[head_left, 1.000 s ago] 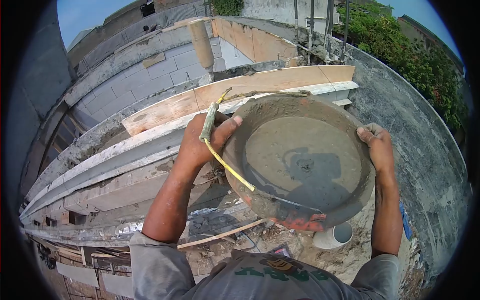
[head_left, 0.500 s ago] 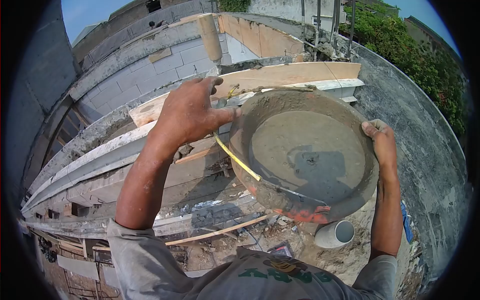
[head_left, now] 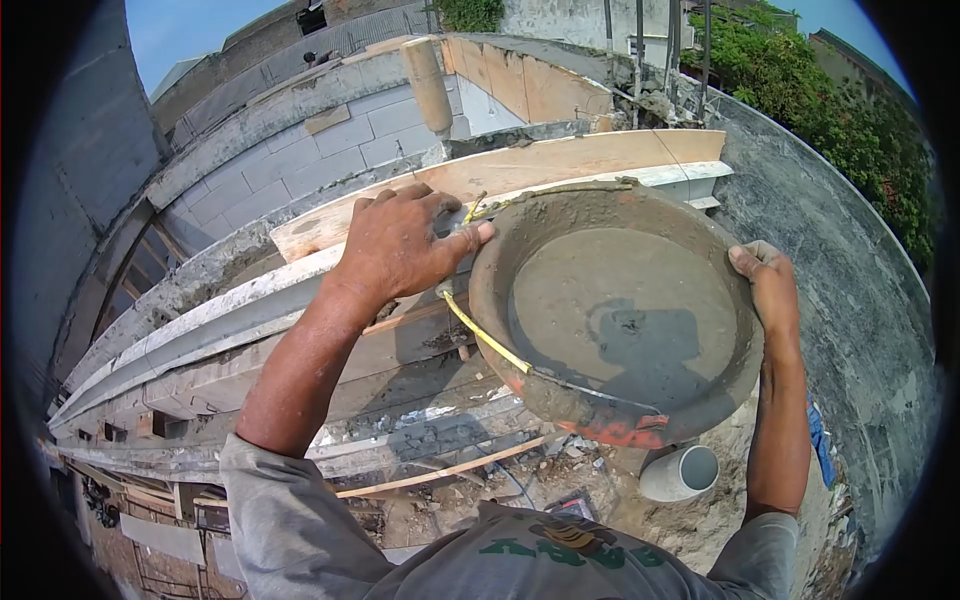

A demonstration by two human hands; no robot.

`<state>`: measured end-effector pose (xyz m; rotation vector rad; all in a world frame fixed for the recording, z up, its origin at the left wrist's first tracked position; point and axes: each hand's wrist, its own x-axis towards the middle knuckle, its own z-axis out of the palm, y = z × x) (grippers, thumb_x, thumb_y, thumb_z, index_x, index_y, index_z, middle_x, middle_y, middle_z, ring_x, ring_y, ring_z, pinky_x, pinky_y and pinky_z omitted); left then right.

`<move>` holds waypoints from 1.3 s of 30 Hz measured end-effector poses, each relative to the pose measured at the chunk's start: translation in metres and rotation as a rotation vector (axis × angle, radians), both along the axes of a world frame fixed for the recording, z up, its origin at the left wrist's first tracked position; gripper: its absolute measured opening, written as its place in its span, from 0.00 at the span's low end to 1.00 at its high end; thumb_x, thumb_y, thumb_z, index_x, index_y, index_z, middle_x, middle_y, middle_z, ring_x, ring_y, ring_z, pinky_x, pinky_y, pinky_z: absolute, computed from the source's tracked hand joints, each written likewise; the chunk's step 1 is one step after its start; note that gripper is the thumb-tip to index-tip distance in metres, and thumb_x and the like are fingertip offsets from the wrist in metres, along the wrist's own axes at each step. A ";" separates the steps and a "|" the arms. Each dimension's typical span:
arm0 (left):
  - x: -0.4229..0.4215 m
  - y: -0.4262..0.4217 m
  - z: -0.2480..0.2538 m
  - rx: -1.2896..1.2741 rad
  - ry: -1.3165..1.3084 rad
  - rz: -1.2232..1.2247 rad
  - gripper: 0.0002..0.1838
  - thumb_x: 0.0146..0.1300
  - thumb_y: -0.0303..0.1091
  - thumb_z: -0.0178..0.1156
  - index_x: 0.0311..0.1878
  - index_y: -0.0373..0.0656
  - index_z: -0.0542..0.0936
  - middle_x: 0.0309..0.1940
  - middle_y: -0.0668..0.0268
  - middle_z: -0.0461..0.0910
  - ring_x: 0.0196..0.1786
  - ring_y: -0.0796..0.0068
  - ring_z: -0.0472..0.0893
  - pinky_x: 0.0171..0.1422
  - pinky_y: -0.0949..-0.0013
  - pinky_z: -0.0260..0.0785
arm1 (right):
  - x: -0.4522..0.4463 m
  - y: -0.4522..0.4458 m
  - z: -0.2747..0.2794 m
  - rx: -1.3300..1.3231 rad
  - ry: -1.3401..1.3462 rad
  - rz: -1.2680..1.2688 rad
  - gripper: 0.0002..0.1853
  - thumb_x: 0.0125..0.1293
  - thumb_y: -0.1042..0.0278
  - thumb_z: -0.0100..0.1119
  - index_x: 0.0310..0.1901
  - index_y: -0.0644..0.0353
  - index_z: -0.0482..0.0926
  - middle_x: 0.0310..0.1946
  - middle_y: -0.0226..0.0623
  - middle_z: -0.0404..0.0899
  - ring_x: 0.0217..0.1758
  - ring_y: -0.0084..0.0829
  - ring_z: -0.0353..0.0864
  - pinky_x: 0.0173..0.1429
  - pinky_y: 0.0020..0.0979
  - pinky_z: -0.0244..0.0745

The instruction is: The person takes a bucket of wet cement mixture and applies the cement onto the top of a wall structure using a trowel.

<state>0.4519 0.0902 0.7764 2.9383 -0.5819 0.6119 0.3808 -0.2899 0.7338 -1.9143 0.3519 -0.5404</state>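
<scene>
A round bucket [head_left: 487, 290], caked in grey and orange-red along its lower edge, holds wet cement mix [head_left: 615, 260] with a shadow on its surface. My right hand [head_left: 772, 290] grips its right rim, the thumb on top. At the left rim, my left hand [head_left: 405, 240] has its fingers apart; the thumb tip overlaps the rim, and I cannot tell whether it presses there. The bucket's wire handle [head_left: 600, 393], partly in a yellow sleeve [head_left: 488, 335], hangs over the near left side.
Behind the bucket run a wooden board [head_left: 600, 150] and a long pale moulding [head_left: 200, 310]. A rounded wooden post [head_left: 427, 85] stands beyond my left hand. Below the bucket are a grey pipe end [head_left: 680, 473] and rubble. A rough grey wall [head_left: 820, 270] curves along the right.
My left hand has lowered a little and its fingers have stretched forward. The bucket sits slightly lower and further right in view, with my right hand still on its rim.
</scene>
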 end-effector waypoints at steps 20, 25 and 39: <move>0.022 -0.033 0.041 0.322 0.138 0.040 0.43 0.48 0.40 0.66 0.68 0.32 0.64 0.54 0.46 0.76 0.57 0.49 0.77 0.68 0.49 0.65 | 0.003 -0.002 -0.003 0.014 -0.006 0.015 0.10 0.64 0.62 0.61 0.29 0.58 0.79 0.22 0.23 0.75 0.22 0.17 0.68 0.29 0.24 0.60; 0.040 -0.020 0.042 0.250 0.088 -0.131 0.36 0.49 0.40 0.65 0.61 0.30 0.72 0.43 0.45 0.80 0.47 0.48 0.82 0.55 0.54 0.73 | 0.002 -0.008 -0.003 -0.011 0.009 0.009 0.10 0.63 0.64 0.61 0.28 0.61 0.78 0.22 0.28 0.77 0.23 0.20 0.70 0.30 0.27 0.63; 0.042 -0.017 0.026 0.122 -0.076 -0.209 0.32 0.47 0.35 0.67 0.56 0.28 0.75 0.37 0.48 0.80 0.39 0.48 0.83 0.45 0.51 0.75 | -0.002 -0.007 0.001 -0.034 0.114 -0.020 0.11 0.65 0.61 0.61 0.29 0.59 0.78 0.23 0.23 0.75 0.24 0.18 0.69 0.31 0.25 0.63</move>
